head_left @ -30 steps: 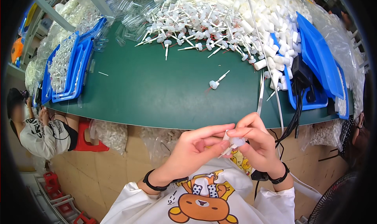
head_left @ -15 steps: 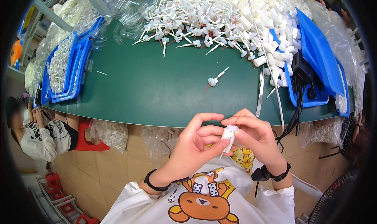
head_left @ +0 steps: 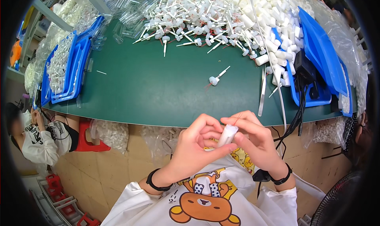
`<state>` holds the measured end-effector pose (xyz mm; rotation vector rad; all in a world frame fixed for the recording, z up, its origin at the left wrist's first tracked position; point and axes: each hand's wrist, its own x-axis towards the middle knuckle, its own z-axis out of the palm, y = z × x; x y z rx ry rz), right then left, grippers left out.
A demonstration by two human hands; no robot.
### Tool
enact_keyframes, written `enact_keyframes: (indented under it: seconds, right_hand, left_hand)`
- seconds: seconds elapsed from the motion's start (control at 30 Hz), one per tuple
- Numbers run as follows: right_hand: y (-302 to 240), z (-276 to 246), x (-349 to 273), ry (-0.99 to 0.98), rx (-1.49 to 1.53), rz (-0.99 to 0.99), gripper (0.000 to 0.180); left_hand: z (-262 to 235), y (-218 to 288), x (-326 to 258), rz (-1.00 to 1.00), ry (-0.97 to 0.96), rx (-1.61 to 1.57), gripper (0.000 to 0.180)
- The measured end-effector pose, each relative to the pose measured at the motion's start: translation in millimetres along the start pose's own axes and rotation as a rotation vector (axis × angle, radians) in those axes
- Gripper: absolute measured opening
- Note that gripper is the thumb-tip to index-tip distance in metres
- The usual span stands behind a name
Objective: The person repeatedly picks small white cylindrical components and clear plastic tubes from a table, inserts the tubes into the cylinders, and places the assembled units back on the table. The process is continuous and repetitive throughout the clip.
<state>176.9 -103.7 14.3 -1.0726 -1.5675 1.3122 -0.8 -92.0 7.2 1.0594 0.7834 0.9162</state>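
Just beyond the table's near edge, a small white plastic cylinder is tilted between my two hands. My left hand is closed on its lower part, with the thumb lying across the front. Around the top end curl the fingers of my right hand, its thumb close against the cylinder's side. A thin reddish wire shows by my right fingertips; how it is gripped is too fine to tell. On the green table lies one loose piece with a grey-white round head and a thin white stem.
Similar stemmed pieces are heaped at the back, beside white cylinders and clear tubes. Tweezers, a white cable and blue trays are at right. More blue trays stand left, near a seated person.
The cylinder has turned and tilted in my hands, and the thin stem below it no longer shows. My right thumb has moved off its front to the side; my left thumb reaches further across.
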Motion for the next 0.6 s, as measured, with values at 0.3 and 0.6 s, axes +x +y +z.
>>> enact_keyframes:
  seconds: [0.3, 0.6]
  right_hand:
    - [4, 3, -6, -0.049, 0.067, 0.077, 0.053]
    - [0, 11, -2, -0.052, 0.342, 0.232, 0.051]
  left_hand:
    - [-4, -7, -3, 0.073, 0.066, 0.147, 0.021]
    - [-17, -15, -4, 0.192, 0.079, 0.420, 0.016]
